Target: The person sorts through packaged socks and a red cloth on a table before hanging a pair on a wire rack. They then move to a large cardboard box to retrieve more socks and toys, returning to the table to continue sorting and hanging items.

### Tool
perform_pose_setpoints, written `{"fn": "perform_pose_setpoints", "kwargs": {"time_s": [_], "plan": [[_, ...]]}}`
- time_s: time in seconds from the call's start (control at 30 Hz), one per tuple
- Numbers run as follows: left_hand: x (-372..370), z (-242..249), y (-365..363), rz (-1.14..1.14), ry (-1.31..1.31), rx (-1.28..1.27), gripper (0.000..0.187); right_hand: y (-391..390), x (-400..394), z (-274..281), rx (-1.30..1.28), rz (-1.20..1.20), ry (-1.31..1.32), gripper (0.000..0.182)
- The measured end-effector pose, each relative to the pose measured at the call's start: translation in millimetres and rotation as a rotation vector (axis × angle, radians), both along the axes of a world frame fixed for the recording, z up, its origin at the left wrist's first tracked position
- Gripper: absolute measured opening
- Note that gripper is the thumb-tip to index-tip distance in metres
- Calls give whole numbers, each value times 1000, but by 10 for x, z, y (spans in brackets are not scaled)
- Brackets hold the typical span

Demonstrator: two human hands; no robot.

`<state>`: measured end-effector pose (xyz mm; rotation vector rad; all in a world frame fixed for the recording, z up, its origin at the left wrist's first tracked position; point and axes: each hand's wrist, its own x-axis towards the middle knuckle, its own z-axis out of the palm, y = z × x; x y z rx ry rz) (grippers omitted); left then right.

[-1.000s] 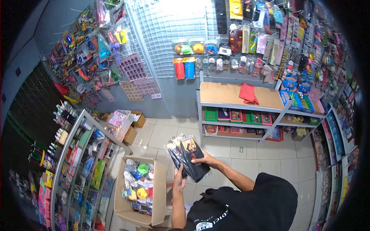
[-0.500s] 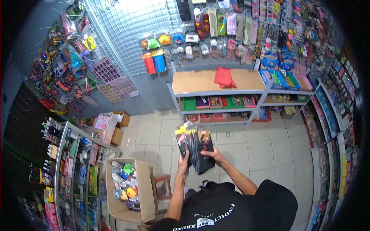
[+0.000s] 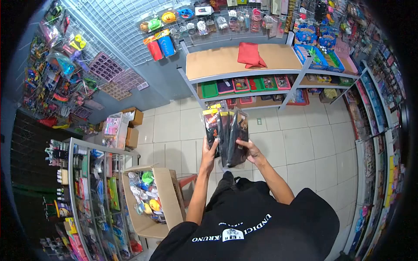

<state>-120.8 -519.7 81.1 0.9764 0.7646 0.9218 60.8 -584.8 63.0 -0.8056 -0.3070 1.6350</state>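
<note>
At far left of the frame, a wire grid wall [image 3: 109, 21] hung with bright packaged toys; below it a glass display case [image 3: 91, 191] packed with small goods. Just right of the case, an open cardboard box [image 3: 167, 204] holding colourful plastic items, standing on a red stool [image 3: 188, 180]. Small boxes [image 3: 130, 126] on the tiled floor [image 3: 305, 143] near the wall.

Centre frame: left hand [image 3: 209, 153], fingers closed around the lower left edge of a fan of black packets [image 3: 225, 135] in clear sleeves with orange and yellow header cards. Packets held upright at chest height, above the floor, in front of the shelf unit. Right hand [image 3: 252, 153], fingers curled on the packets' lower right side, thumb across the front.

Upper centre to right: shelf unit [image 3: 217, 61] with a folded red cloth [image 3: 250, 54] on top, green and red trays [image 3: 244, 85] beneath. Far right, racks of hanging cards [image 3: 383, 87].
</note>
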Motion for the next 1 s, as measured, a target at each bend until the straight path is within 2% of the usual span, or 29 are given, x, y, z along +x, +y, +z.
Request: {"fn": "perform_pose_setpoints", "kwargs": {"time_s": [0.07,0.17,0.2,0.27,0.33,0.37,0.43,0.47,0.57,0.6,0.7,0.73,0.83,0.87,1.0], "plan": [[-31,-108,188,-7,95,70,37,130,-29,56,17,59,-117,50],[8,-214,466,36,97,74,39,423,-89,-136,-5,-32,-200,56],[-24,-271,586,-18,120,40,50,504,-96,-22,7,-44,-224,59],[-13,-415,793,-21,89,13,53,726,-54,-87,53,-27,-290,60],[6,-301,878,-9,55,-24,57,887,-61,-77,101,-20,-288,61],[14,-252,952,0,140,114,59,955,-70,-69,104,-17,-298,61],[-1,-309,1115,-26,94,5,57,1095,-97,69,114,-11,-322,60],[-10,-343,1201,-50,62,106,61,1171,-127,110,117,-7,-337,59],[-52,-179,1347,-99,6,103,61,1369,-187,52,117,10,-396,57],[-55,-174,1420,-110,-49,14,71,1420,-192,42,120,3,-432,57],[-87,-166,1574,-193,-53,54,77,1554,-200,19,113,-19,-517,56],[-88,-196,1658,-264,-8,40,90,1604,-197,17,107,-26,-534,56],[-28,-218,1841,-334,62,120,92,1752,-226,-2,176,-98,-638,59],[19,-225,1901,-333,75,167,87,1822,-227,-11,214,-134,-684,60],[182,-472,2142,-342,-15,-32,71,2088,-103,-56,208,-171,-893,57]]}}
